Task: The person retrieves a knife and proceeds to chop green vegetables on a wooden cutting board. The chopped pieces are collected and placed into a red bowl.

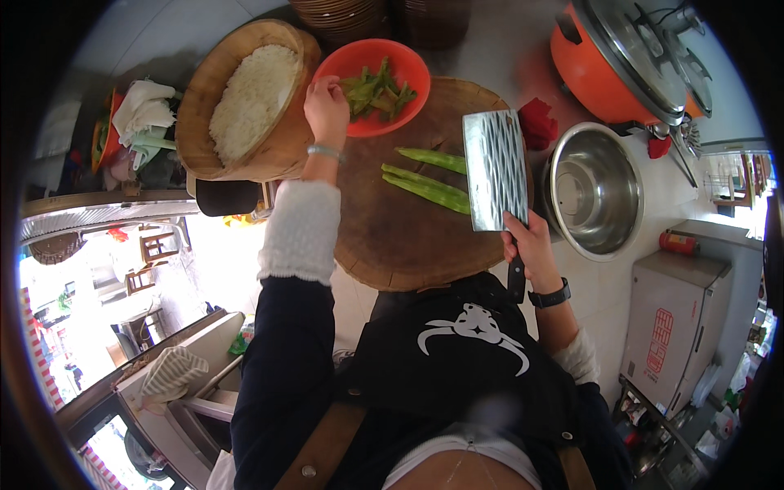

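My right hand grips the black handle of a steel cleaver, its patterned blade raised over the right side of a round wooden chopping block. Long green vegetable pieces lie on the block, their right ends partly hidden behind the blade. At the left rim of a red plastic bowl is my left hand, with its fingers curled. Whether those fingers hold the rim or something else cannot be made out. Cut green vegetable pieces lie inside the bowl, which overlaps the block's far left edge.
A wooden tub of white rice stands left of the bowl. Right of the block are a stainless steel basin, a red cloth and an orange lidded cooker. Stacked brown bowls stand behind.
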Demonstrator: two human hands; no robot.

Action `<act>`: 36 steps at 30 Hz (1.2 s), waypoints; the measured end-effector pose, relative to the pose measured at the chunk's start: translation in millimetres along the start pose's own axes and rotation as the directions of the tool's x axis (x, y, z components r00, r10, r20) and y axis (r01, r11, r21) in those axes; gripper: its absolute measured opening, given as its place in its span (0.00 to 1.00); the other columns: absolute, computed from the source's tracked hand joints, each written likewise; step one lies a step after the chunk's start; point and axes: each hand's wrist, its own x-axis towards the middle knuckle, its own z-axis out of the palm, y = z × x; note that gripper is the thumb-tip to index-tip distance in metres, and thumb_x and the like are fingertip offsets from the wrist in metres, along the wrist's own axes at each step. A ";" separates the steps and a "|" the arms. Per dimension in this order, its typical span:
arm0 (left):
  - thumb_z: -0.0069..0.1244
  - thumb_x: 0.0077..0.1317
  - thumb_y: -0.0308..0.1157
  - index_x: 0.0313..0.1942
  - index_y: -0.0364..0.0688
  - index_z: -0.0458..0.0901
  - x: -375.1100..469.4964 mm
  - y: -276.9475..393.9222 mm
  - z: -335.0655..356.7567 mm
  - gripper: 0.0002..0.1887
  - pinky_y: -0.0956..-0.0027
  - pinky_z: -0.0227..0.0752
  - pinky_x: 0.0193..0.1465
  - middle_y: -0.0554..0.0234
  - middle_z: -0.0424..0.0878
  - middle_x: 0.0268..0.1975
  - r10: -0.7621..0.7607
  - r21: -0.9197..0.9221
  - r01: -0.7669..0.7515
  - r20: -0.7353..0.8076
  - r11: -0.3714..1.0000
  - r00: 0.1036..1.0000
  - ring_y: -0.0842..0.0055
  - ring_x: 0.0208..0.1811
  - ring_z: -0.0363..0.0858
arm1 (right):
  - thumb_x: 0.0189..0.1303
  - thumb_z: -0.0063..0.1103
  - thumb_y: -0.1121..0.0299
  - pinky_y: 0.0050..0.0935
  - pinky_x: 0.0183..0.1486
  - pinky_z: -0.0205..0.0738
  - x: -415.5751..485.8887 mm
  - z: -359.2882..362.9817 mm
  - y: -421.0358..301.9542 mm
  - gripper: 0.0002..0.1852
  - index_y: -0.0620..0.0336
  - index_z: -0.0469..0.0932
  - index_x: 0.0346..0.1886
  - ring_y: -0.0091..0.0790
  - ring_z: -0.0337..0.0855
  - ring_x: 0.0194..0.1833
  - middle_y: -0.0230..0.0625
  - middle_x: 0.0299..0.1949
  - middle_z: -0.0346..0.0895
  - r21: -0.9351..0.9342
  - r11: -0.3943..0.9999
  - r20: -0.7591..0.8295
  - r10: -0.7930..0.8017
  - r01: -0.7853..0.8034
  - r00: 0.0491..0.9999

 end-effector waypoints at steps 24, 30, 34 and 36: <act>0.61 0.56 0.36 0.51 0.49 0.79 -192.1 58.1 -9.0 0.21 0.58 0.66 0.58 0.65 0.74 0.52 0.430 -0.107 -0.520 0.712 0.848 0.555 0.64 0.55 0.73 | 0.67 0.59 0.64 0.23 0.16 0.60 -8.7 -34.6 35.3 0.16 0.62 0.72 0.24 0.18 0.67 0.13 0.26 0.15 0.70 -0.423 0.897 -0.056 -0.169 0.130 0.984; 0.58 0.57 0.33 0.47 0.47 0.80 -213.2 55.7 -24.2 0.16 0.59 0.68 0.54 0.65 0.76 0.47 0.408 -0.096 -0.516 0.739 0.851 0.536 0.66 0.51 0.74 | 0.66 0.60 0.63 0.24 0.17 0.60 -10.7 -35.1 33.5 0.16 0.63 0.74 0.24 0.19 0.69 0.14 0.28 0.14 0.72 -0.531 0.823 -0.011 -0.246 0.203 0.969; 0.56 0.58 0.31 0.49 0.46 0.78 -216.5 53.2 -28.8 0.17 0.59 0.69 0.53 0.64 0.77 0.43 0.475 0.001 -0.601 0.611 0.799 0.633 0.66 0.49 0.76 | 0.66 0.60 0.63 0.29 0.20 0.63 -10.2 -35.2 34.8 0.15 0.64 0.75 0.26 0.26 0.72 0.15 0.35 0.14 0.73 -0.626 0.731 0.039 -0.320 0.272 0.947; 0.54 0.59 0.29 0.51 0.46 0.77 -210.9 51.3 -26.3 0.18 0.58 0.70 0.52 0.62 0.78 0.44 0.408 -0.003 -0.568 0.699 0.823 0.587 0.64 0.49 0.77 | 0.65 0.60 0.63 0.32 0.22 0.65 -9.4 -33.7 36.0 0.15 0.64 0.75 0.27 0.34 0.74 0.17 0.40 0.15 0.73 -0.672 0.681 0.057 -0.343 0.290 0.938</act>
